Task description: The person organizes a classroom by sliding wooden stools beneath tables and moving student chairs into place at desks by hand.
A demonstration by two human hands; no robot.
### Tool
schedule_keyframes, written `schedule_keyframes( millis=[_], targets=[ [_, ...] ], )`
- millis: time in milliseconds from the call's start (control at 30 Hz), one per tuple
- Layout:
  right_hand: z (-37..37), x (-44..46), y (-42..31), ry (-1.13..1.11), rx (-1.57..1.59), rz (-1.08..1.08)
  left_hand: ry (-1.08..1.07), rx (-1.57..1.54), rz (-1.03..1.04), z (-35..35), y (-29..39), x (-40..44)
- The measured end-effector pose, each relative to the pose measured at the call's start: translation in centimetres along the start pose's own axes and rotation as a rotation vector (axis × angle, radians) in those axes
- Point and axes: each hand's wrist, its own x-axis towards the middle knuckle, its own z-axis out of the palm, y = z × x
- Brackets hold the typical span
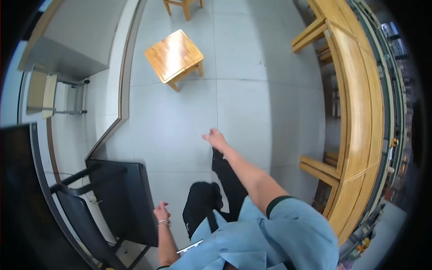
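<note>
My right hand [215, 138] reaches forward over the tiled floor, above my dark shoe and trouser leg. Its fingers look partly spread, and I see nothing in them. Low on the left, my left hand [161, 211] hangs beside a black panel [123, 198], a bracelet on its wrist. The fingers of that hand are loosely curled and apart, with no object visible in them. Ahead, a small square wooden stool [174, 55] stands on the floor, touched by neither hand.
Another wooden seat [185, 5] shows at the top edge. Long wooden tables [360, 108] line the right side. On the left are a low partition [126, 58], a grey and cream chair [49, 96] and black-framed furniture [81, 216]. Grey tiled floor [243, 108] lies between.
</note>
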Motion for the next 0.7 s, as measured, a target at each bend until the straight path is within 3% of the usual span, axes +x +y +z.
schedule_keyframes(
  millis=[100, 267, 367, 433, 500, 533, 600, 700],
  targets=[
    [-1.0, 6.8, -8.1, 0.013, 0.006, 0.001, -0.042, 0.133, -0.107, 2.8, 3.8, 0.6],
    [0.7, 21.5, -15.2, 0.116, 0.280, 0.091, -0.085, 0.247, -0.214, 2.3, 7.2, 3.0],
    [4.5, 33.0, -15.4, 0.260, 0.447, 0.154, -0.123, 0.407, -0.101, 2.4, 7.9, 8.8],
    [3.1, 33.8, -19.3, 0.217, 0.721, 0.174, -0.127, 0.458, -0.019, 2.6, 8.1, 11.5],
    [4.0, 36.6, -19.4, 0.234, 1.061, 0.248, -0.065, 0.322, -0.119, 2.2, 9.8, 14.5],
    [4.4, 37.9, -19.2, 0.258, 1.243, 0.279, -0.052, 0.327, -0.256, 3.0, 14.6, 14.5],
    [4.9, 38.6, -18.6, 0.345, 1.295, 0.262, -0.127, 0.268, -0.307, 3.3, 19.7, 15.2],
    [3.7, 39.2, -18.3, 0.496, 1.393, 0.253, -0.193, 0.305, -0.315, 1.9, 21.0, 16.1]
  ],
)
